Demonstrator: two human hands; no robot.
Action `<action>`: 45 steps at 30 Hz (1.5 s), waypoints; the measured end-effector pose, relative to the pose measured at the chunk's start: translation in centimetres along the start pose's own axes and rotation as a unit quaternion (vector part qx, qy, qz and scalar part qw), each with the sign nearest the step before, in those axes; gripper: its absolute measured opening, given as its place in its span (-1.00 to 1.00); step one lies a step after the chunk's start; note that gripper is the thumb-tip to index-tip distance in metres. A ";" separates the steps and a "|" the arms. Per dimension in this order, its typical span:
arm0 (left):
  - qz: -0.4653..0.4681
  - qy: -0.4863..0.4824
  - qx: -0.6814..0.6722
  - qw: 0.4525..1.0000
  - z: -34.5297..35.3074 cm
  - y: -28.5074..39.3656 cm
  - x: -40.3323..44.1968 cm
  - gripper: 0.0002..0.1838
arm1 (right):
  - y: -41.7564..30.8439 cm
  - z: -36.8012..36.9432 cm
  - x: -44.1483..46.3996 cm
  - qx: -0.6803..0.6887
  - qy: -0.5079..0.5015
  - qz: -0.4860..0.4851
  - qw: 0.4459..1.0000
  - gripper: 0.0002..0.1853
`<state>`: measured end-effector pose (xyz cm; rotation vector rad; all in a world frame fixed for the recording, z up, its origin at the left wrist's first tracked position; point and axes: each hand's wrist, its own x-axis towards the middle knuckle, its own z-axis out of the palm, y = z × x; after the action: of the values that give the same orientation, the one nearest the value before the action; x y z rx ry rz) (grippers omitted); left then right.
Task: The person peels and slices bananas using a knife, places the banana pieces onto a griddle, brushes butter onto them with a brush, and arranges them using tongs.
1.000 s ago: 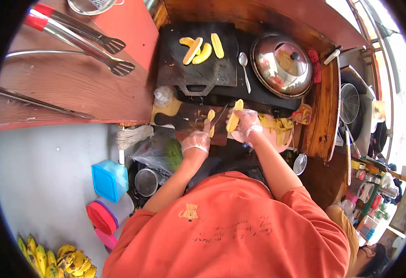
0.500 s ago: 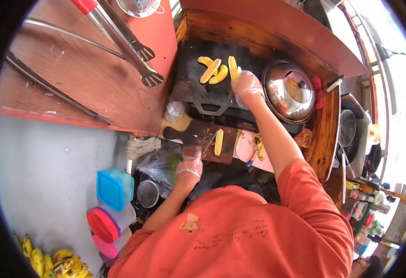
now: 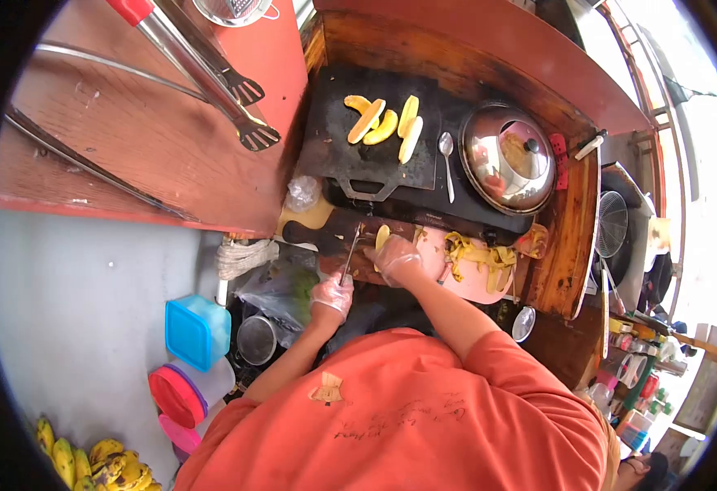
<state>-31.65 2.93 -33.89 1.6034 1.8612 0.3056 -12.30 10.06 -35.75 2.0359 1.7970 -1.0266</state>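
Observation:
My left hand (image 3: 332,298), in a clear plastic glove, is closed on a knife (image 3: 350,255) whose blade points up over the dark cutting board (image 3: 334,233). Also gloved, my right hand (image 3: 397,260) has its fingers on a peeled banana piece (image 3: 383,236) lying on that board. Beyond the board, several yellow banana pieces (image 3: 381,128) rest on the black griddle (image 3: 334,151), two of them side by side at its right. Banana peels (image 3: 489,260) lie on a pink board (image 3: 454,286) to the right of my right hand.
A spoon (image 3: 447,168) and a domed lid (image 3: 507,159) are right of the griddle. Tongs (image 3: 211,78) extend over the wooden counter (image 3: 121,139) at upper left. Plastic containers (image 3: 199,331) and bananas (image 3: 96,468) are at lower left. Part of another person (image 3: 640,470) shows at lower right.
My right hand went to the griddle, left a banana piece beside the one at the right, and came back to the piece on the board. My left hand keeps the knife.

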 end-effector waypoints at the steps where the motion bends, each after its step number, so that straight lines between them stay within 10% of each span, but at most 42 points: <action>1: 0.019 0.009 -0.019 1.000 -0.3 0.2 -0.3 -0.65 | -0.4 0.6 0.4 0.080 0.019 0.030 0.996 -0.46; 8: 0.086 0.102 -0.023 0.991 -0.4 -1.9 -1.6 -0.78 | -1.4 2.5 1.9 0.099 -0.017 0.006 0.995 -0.52; 10: 0.025 0.133 -0.094 0.986 -1.1 -1.6 -2.3 -0.76 | -0.9 1.9 1.9 0.123 0.039 -0.029 0.991 -0.56; 12: -0.065 0.101 -0.142 0.982 0.2 -4.4 -2.3 -0.74 | -1.2 -2.5 -0.4 0.229 -0.174 -0.026 0.957 -0.61; 14: -0.112 0.033 -0.155 0.981 0.0 -5.4 -2.9 -0.72 | -2.2 -7.8 -2.9 0.218 -0.156 -0.071 0.961 -0.64; 18: 0.105 0.007 0.013 0.994 0.5 -6.8 -1.9 -0.67 | -2.7 -13.8 -0.1 -0.019 0.231 -0.188 0.955 -0.80; 22: 0.235 -0.095 0.200 0.947 1.3 -5.3 2.7 -0.50 | -3.2 -17.4 5.9 -0.147 0.399 -0.296 0.855 -0.88; 35: 0.384 -0.115 0.352 0.846 2.4 3.1 8.5 -0.47 | -0.7 -16.8 1.5 -0.171 0.409 -0.344 0.828 -0.63; 38: 0.431 0.015 0.409 0.804 -7.4 11.4 4.8 -0.59 | 2.0 -17.3 -5.5 -0.082 0.406 -0.319 0.852 -0.59; 40: 0.305 0.079 0.428 0.847 -20.4 21.5 0.2 -0.74 | 5.4 -15.7 -9.5 -0.030 0.443 -0.288 0.849 -0.69; 42: 0.393 0.314 0.477 0.721 -30.3 24.2 -2.1 -0.79 | 9.3 -12.9 -12.2 0.007 0.422 -0.280 0.862 -0.74; 45: 0.352 0.303 0.610 0.642 -39.4 25.4 -0.3 -0.55 | 13.4 -9.9 -16.0 0.024 0.397 -0.306 0.865 -0.83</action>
<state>-35.41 17.54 10.53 3.5646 1.8159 -0.2576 3.71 0.76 -21.99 2.1219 2.9901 -0.2993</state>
